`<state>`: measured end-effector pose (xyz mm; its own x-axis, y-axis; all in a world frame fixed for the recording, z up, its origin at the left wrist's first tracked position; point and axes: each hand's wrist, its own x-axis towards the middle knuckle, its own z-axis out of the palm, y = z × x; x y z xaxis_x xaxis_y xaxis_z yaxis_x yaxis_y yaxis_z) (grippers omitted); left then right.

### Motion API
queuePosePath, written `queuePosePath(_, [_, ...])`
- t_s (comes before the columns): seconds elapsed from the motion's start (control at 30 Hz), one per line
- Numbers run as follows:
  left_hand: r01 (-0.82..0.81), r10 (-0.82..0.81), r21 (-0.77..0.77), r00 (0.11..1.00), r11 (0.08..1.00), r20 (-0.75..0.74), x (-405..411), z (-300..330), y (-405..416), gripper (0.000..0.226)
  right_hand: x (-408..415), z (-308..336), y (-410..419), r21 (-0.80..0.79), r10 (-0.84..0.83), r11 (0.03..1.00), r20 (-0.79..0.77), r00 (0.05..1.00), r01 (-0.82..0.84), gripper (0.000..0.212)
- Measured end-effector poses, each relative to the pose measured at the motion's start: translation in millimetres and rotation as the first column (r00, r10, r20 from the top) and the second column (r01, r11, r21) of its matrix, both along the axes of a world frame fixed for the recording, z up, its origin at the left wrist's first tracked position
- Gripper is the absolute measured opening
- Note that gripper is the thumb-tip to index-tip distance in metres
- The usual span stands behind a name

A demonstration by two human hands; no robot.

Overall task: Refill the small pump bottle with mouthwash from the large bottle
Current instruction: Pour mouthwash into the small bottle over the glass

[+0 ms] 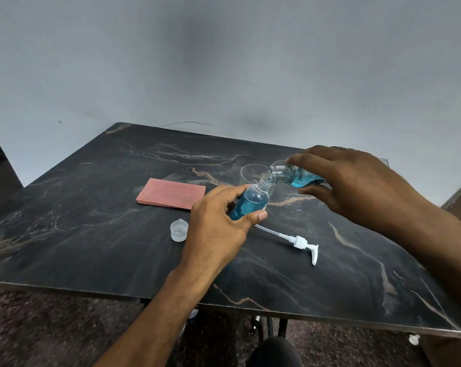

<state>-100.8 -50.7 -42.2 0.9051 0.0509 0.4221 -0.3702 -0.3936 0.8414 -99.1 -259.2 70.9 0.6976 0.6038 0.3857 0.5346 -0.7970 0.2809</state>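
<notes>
The small pump bottle (251, 201) is gripped by the left hand (218, 223), with the fingers curled over its far side and the thumb pressed along its near side; it is held tilted above the table (91, 247), its open threaded neck pointing up and to the right, and it is partly filled with blue liquid. The large bottle (294, 176) is held by the right hand (356, 186), fingers wrapped over the top and thumb underneath, so that most of its body is hidden; it is tipped nearly level, its clear neck pointing left, and blue mouthwash is seen in its lower part. The two mouths are brought together, the large bottle's opening just above and touching (or all but touching) the small bottle's neck; whether liquid is passing between them cannot be told.

Behind both necks a clear glass (247, 172) is seen standing on the table. The white pump head (301, 242), with its dip tube running back toward the left hand, is lying on its side on the table to the right of that hand. A small translucent cap (179, 230) is set on the table just left of the left wrist; farther back a pink ribbed cloth (171, 193) is laid flat.
</notes>
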Motion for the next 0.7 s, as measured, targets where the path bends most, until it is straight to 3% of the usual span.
queuePosePath(0.7, [0.004,-0.004,-0.053,1.000,0.999,-0.003,7.2,-5.2,-2.0,0.051,-0.3,-3.1,4.7,0.113,-0.032,0.993,-0.059,0.998,0.038,0.049])
